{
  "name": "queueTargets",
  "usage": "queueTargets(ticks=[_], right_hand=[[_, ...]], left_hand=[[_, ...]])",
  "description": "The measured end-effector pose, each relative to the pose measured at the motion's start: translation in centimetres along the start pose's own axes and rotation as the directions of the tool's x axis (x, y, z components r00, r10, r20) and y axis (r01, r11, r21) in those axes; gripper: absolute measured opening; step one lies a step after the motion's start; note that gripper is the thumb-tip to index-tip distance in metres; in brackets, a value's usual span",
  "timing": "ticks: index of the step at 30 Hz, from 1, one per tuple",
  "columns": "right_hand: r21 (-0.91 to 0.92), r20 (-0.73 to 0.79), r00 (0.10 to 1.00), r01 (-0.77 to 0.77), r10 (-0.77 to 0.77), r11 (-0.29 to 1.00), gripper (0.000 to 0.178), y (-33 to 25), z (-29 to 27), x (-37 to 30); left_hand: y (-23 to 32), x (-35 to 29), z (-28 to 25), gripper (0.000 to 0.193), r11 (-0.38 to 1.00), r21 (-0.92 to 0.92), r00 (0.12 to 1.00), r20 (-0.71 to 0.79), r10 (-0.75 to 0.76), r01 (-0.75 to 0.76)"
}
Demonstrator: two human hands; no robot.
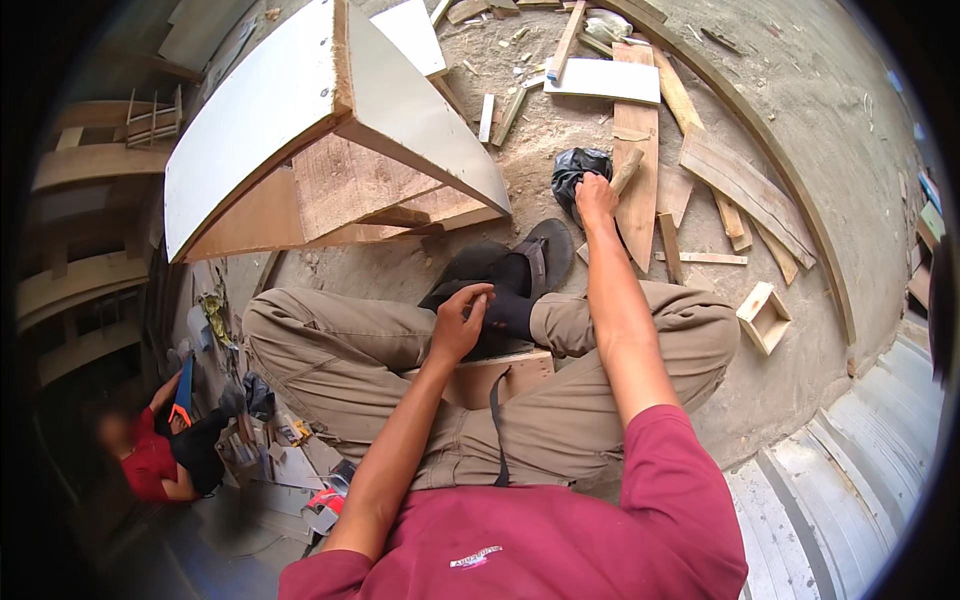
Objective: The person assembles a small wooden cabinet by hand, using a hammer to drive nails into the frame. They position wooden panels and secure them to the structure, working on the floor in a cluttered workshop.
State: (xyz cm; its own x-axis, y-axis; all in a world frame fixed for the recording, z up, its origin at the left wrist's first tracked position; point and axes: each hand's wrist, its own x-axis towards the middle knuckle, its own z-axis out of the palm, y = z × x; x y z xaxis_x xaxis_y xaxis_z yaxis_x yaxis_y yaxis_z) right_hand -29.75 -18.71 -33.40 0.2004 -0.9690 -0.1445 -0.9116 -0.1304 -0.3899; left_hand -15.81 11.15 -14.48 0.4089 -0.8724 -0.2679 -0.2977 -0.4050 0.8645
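Observation:
My right hand reaches forward to a black plastic bag on the ground, its fingers closed at the bag's mouth. Folds of the plastic hide the fingertips. Over my crossed feet hangs my left hand, its fingers curled together; anything within them is too small to make out. To the front left stands a white-faced wooden cabinet or box, tilted, with bare wood inside. Beside the bag lies a long wooden board, with a short wood offcut between them.
A small wooden box sits by my right knee. Several planks and a white panel litter the ground ahead. Corrugated metal sheeting lies at the lower right. Another person holds a blue-bladed saw at the left.

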Motion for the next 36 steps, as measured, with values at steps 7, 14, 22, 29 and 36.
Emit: queueTargets(ticks=[7, 14, 22, 29, 36], right_hand=[[0.137, 0.217, 0.975, 0.016, -0.046, 0.991, 0.03, -1.1, -1.1, 0.1], [0.293, 0.384, 0.911, -0.271, 0.147, 0.917, 0.032, -0.9, 0.3, 1.1], [0.25, 0.083, 0.984, -0.173, 0.157, 0.953, 0.027, -0.9, 0.8, 0.1], [0.174, -0.067, 0.995, -0.067, 0.08, 0.983, 0.018, -1.0, 1.3, -0.2], [0.035, -0.081, 0.996, 0.027, -0.024, 0.999, 0.017, -0.7, -2.7, -2.7]], left_hand=[[-1.2, -1.4, -0.8, 0.023, 0.996, -0.04, 0.997, -0.009, -0.081, 0.08], [-0.7, -1.7, -0.6, 0.027, 0.825, -0.499, 0.951, -0.005, -0.309, 0.266], [4.0, -2.0, -2.3, 0.031, 0.653, -0.672, 0.895, 0.033, -0.444, 0.349], [5.3, -2.4, -4.5, 0.036, 0.612, -0.734, 0.908, 0.016, -0.42, 0.296], [3.9, -2.9, -3.6, 0.03, 0.667, -0.627, 0.859, 0.008, -0.511, 0.403]])
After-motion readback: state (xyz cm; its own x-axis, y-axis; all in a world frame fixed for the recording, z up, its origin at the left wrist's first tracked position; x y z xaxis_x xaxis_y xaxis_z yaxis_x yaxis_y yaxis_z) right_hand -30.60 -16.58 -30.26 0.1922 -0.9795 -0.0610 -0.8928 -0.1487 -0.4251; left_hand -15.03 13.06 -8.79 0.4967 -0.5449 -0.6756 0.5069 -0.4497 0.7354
